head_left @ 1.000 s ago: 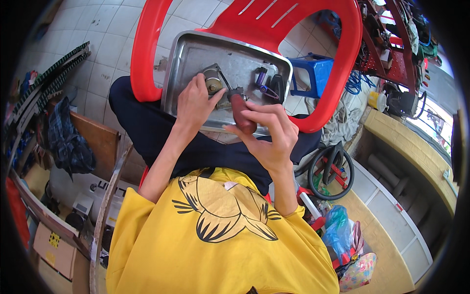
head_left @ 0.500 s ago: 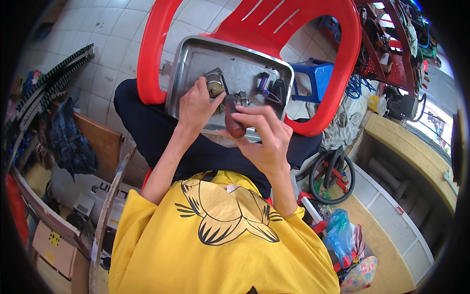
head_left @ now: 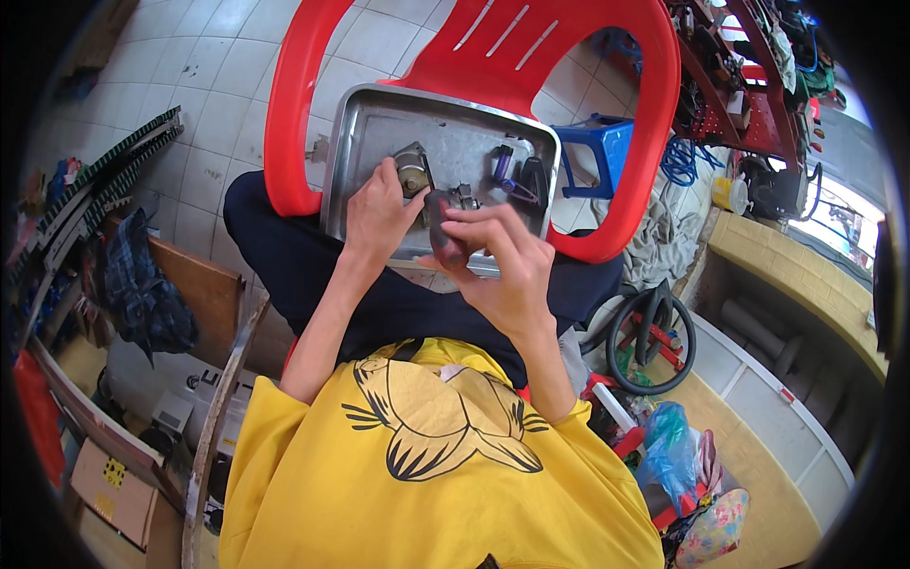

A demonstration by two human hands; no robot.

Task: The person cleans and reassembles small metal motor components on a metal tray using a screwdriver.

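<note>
Yellow cloth of the person's shirt (head_left: 427,474) is filling the bottom of the view, with a dark bird-like drawing on it. Both bare arms are reaching up from it over the dark trousers (head_left: 313,256).

Next, the right hand (head_left: 507,270) is lifting above the near edge of a metal tray (head_left: 379,123). Its fingers (head_left: 474,216) are curling and pinching a small dark reddish piece (head_left: 442,228), with the thumb pressing it from below. That piece is sitting between the two hands, just over the near rim of the tray.

Beside it, the left hand (head_left: 379,211) is lying palm down in the tray. Its fingers (head_left: 384,175) are pressing close together and touching a round brass-coloured part (head_left: 413,174), which is sitting just past the fingertips.

Further out from the right hand's fingers, a small grey metal part (head_left: 464,197) is lying in the tray. Beyond that, purple and black parts (head_left: 517,175) are resting near the tray's right wall.

The tray is sitting on a red plastic chair (head_left: 607,114). Past the chair, a blue stool (head_left: 602,147) is standing on the pale tiled floor (head_left: 190,85).
</note>
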